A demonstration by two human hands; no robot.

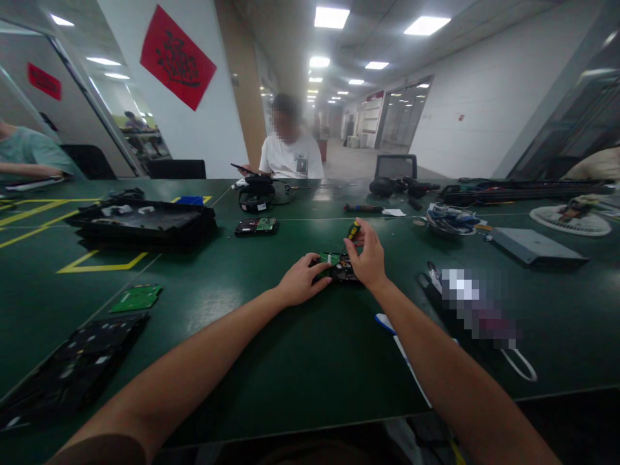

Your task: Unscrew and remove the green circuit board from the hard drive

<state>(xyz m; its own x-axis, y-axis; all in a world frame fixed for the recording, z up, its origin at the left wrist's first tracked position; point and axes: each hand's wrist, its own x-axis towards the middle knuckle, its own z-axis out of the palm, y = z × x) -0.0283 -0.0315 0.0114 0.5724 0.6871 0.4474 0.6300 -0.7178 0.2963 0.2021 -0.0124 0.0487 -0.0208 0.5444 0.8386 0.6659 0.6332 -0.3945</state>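
My right hand [368,255] is closed round the yellow-and-black handle of a screwdriver [355,230]. The tool tilts down, its tip over a small black hard drive [345,274] with a green circuit board [330,258] on its upper face. Lying on the table in front of me, the drive is partly hidden by my fingers. My left hand [303,281] grips its left side, thumb at the near edge and fingers over the board. Whether the tip sits in a screw is too small to tell.
Another hard drive [256,226] lies farther back on the green table [232,381]. Black trays [145,223], a loose circuit board [137,298] and a black panel [77,361] are at left. A grey box [535,247] and cables [450,219] are right. A person [293,155] sits opposite.
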